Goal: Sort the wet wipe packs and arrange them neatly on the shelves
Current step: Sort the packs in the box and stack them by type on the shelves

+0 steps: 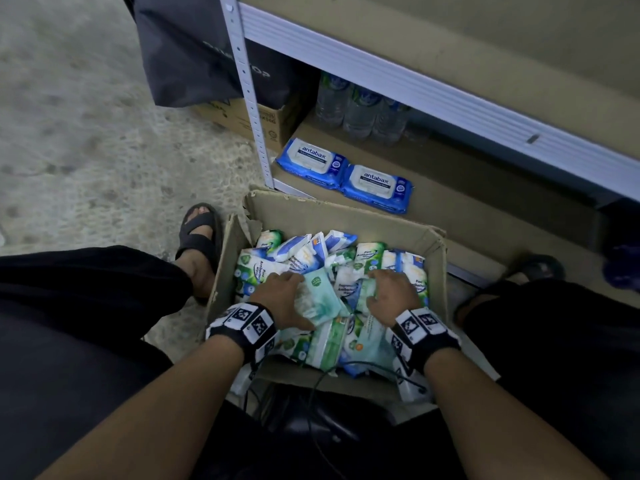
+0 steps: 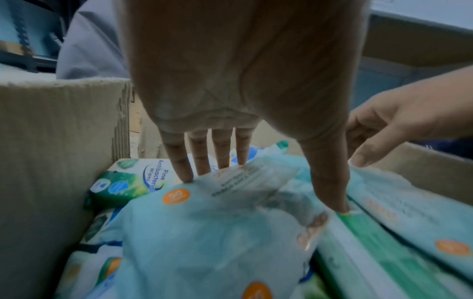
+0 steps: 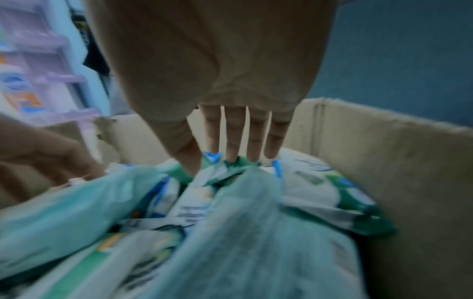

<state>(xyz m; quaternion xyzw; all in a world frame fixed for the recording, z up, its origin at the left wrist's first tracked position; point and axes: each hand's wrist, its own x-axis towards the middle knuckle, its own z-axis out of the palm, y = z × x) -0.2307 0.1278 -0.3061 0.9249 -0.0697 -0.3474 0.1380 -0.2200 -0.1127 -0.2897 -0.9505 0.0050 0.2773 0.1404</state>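
Note:
An open cardboard box [image 1: 346, 209] on the floor between my feet is full of mixed wet wipe packs [image 1: 277, 261] in white, green, blue and pale teal. My left hand [image 1: 287, 289] is inside it and holds a pale teal pack [image 1: 322, 303] [image 2: 217, 232], fingers [image 2: 204, 161] behind its far edge and thumb on its right edge. My right hand [image 1: 381, 285] [image 3: 230, 163] reaches into the box's right half, its straight fingers touching the packs there above another teal pack [image 3: 243, 232]. Two blue antabax packs [image 1: 311, 162] [image 1: 377, 187] lie side by side on the bottom shelf [image 1: 467, 209].
A white perforated shelf post [image 1: 249, 91] stands just beyond the box. Water bottles [image 1: 360, 109] stand deeper on the bottom shelf. A black bag [image 1: 194, 53] hangs over a second carton [image 1: 242, 116] at the left. My sandalled foot [image 1: 201, 237] is beside the box.

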